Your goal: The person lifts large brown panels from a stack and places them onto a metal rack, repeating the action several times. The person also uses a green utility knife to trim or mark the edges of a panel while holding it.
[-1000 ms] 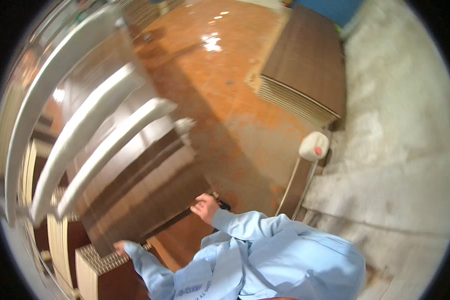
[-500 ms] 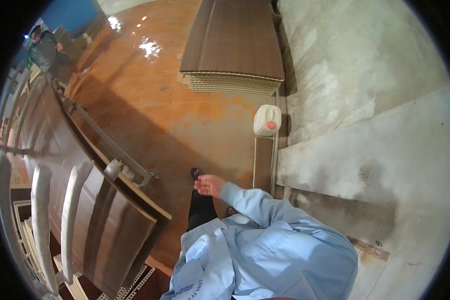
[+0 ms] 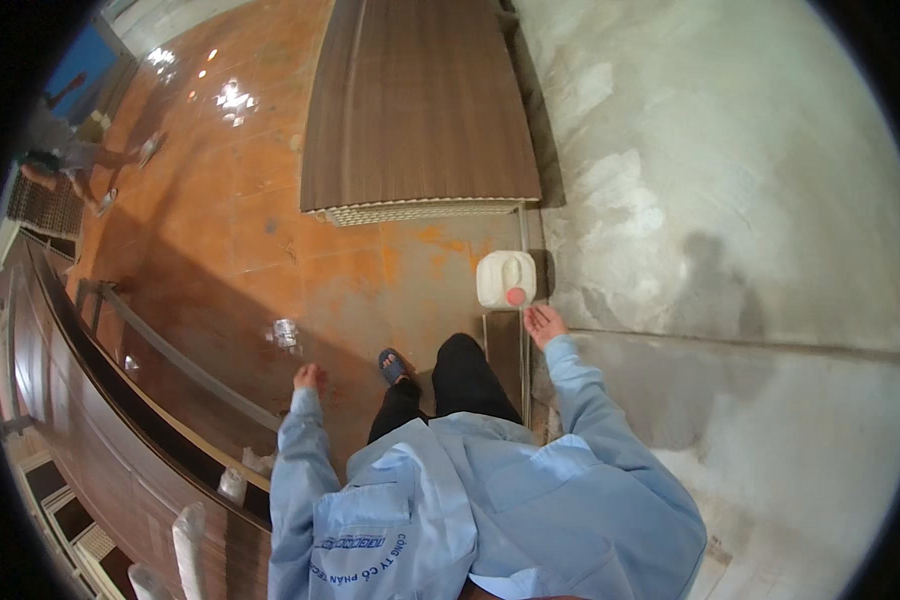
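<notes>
My right hand (image 3: 543, 326) hangs out over the wall side with its fingers loosely spread, and nothing is in it. In the picture it appears just below a white plastic jerrycan (image 3: 502, 275) with a red cap; whether they touch is hard to judge, but there seems to be a gap. On the other side my left hand (image 3: 310, 377) hangs above the floor, its fingers bent a little and nothing visible in them. One foot in a dark sandal (image 3: 394, 364) shows below, with my dark-trousered knee (image 3: 467, 372) raised beside it.
Ahead lies a tall stack of brown panels (image 3: 420, 110) along a bare plaster wall (image 3: 660, 170). On the left, more brown panels (image 3: 135, 455) rest on a rack with wrapped posts (image 3: 187, 540). A person (image 3: 65, 150) walks at the far left on the shiny orange floor (image 3: 260, 200).
My left hand and arm have come into view. My right hand has swung outward to the right, near the jerrycan. The view has shifted forward, and the other person has moved.
</notes>
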Action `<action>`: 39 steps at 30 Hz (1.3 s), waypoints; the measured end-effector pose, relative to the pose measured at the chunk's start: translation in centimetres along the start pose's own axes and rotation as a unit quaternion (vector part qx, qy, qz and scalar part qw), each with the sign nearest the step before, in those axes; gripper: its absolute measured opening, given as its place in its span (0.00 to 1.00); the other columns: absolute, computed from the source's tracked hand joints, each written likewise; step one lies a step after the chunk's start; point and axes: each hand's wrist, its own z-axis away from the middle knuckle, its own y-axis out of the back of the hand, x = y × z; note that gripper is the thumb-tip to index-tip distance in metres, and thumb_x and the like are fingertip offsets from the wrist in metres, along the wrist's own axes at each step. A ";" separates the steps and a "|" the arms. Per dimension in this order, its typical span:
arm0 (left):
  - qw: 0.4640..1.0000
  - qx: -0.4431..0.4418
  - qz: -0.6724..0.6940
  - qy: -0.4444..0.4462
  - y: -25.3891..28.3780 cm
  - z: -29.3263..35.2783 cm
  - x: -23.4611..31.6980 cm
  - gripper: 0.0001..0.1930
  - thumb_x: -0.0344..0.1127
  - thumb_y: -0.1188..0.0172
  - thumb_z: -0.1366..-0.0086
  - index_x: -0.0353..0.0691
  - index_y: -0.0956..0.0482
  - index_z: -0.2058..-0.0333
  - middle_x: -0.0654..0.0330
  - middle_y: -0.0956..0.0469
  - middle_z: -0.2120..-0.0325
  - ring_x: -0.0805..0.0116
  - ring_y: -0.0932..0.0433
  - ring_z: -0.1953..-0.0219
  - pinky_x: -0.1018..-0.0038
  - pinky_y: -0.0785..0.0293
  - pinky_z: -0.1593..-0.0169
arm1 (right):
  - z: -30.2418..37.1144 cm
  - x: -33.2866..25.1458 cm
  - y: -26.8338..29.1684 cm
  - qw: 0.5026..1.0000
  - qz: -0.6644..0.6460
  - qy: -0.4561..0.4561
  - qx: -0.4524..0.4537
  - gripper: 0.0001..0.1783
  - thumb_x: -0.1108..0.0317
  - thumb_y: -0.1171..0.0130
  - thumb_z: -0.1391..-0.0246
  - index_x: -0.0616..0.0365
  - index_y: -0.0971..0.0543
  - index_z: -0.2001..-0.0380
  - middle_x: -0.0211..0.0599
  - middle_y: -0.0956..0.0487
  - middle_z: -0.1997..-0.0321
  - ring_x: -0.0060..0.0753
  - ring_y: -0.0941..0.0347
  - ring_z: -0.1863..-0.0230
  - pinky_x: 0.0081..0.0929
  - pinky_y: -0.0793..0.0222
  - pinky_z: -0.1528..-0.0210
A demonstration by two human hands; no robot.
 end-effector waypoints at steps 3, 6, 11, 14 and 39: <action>0.998 0.032 -0.058 0.006 -3.6 -6.9 10.1 0.15 0.47 0.41 0.36 0.44 0.21 0.58 0.58 0.18 0.69 0.66 0.20 0.71 0.67 0.26 0.71 | -6.1 -3.7 -4.2 0.998 -0.044 0.042 -0.012 0.13 0.68 0.45 0.41 0.68 0.27 0.58 0.46 0.25 0.54 0.44 0.27 0.53 0.38 0.24 0.50; 0.998 0.048 -0.048 0.019 -7.7 -12.3 16.8 0.20 0.50 0.44 0.34 0.43 0.24 0.51 0.58 0.18 0.61 0.65 0.19 0.62 0.66 0.25 0.67 | -13.9 -6.9 -9.3 0.999 -0.041 0.035 -0.008 0.18 0.64 0.44 0.42 0.67 0.30 0.55 0.46 0.26 0.51 0.45 0.28 0.51 0.40 0.26 0.47; 0.988 0.105 0.084 0.076 -15.1 -20.8 22.7 0.26 0.54 0.47 0.34 0.44 0.30 0.45 0.55 0.22 0.51 0.57 0.22 0.54 0.58 0.26 0.57 | -27.4 -8.9 -17.0 0.994 -0.081 0.012 0.069 0.41 0.52 0.43 0.41 0.46 0.50 0.30 0.43 0.41 0.32 0.52 0.38 0.36 0.54 0.37 0.37; 0.971 0.147 0.147 0.116 -19.2 -26.2 23.8 0.36 0.62 0.47 0.36 0.44 0.38 0.38 0.52 0.32 0.40 0.50 0.28 0.44 0.53 0.26 0.49 | -32.4 -8.4 -19.9 0.988 -0.110 -0.016 0.107 0.47 0.50 0.38 0.45 0.43 0.52 0.30 0.40 0.48 0.28 0.50 0.47 0.31 0.55 0.38 0.38; 0.902 0.241 0.300 0.196 -21.3 -34.7 23.2 0.19 0.51 0.37 0.37 0.44 0.27 0.57 0.61 0.25 0.66 0.61 0.25 0.68 0.65 0.22 0.61 | -36.7 -8.0 -16.5 0.989 0.077 0.050 0.115 0.30 0.51 0.45 0.40 0.44 0.36 0.36 0.34 0.37 0.32 0.40 0.42 0.33 0.48 0.41 0.37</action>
